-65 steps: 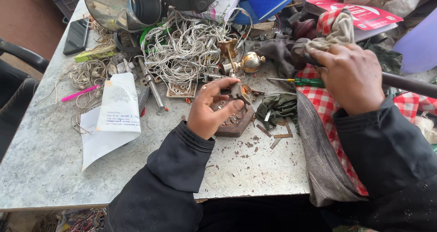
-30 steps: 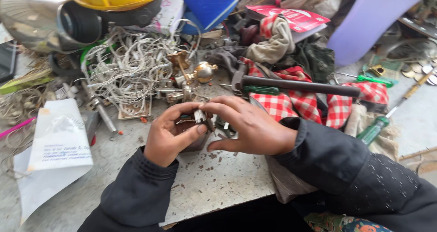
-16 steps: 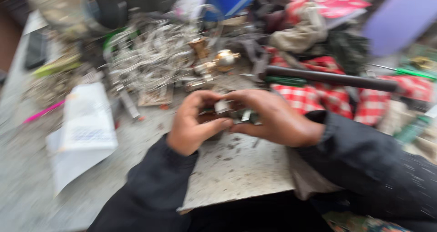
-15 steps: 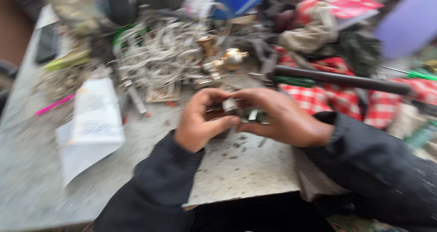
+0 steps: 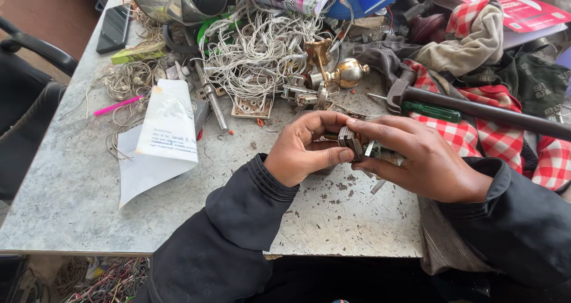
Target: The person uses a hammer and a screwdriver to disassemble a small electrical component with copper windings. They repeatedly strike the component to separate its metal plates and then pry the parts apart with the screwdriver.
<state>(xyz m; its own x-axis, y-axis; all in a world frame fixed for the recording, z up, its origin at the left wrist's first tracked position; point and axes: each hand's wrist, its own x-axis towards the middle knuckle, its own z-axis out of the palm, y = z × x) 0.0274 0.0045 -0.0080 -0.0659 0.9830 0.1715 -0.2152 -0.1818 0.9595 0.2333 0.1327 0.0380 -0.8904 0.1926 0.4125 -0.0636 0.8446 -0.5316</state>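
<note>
Both hands meet over the middle of a grey worktable [image 5: 71, 202]. My left hand [image 5: 306, 148] and my right hand [image 5: 416, 157] together grip a small metal lock mechanism [image 5: 355, 145], fingers wrapped around it so most of it is hidden. Just beyond the hands lie a brass door knob [image 5: 348, 72] and a brass fitting [image 5: 318, 52]. A green-handled screwdriver [image 5: 431, 110] and a long dark metal bar [image 5: 493, 114] rest on a red checked cloth [image 5: 476, 136] to the right.
A tangle of white wire [image 5: 262, 47] fills the back centre. A white paper packet [image 5: 172, 121], a pink pen [image 5: 116, 106] and a black phone [image 5: 114, 28] lie at the left. A metal pot [image 5: 178, 0] stands behind. Metal shavings dot the table near the hands.
My right hand left the screwdriver on the cloth and joined my left hand on the lock mechanism. Both hands have stayed closed on it since; the view has shifted.
</note>
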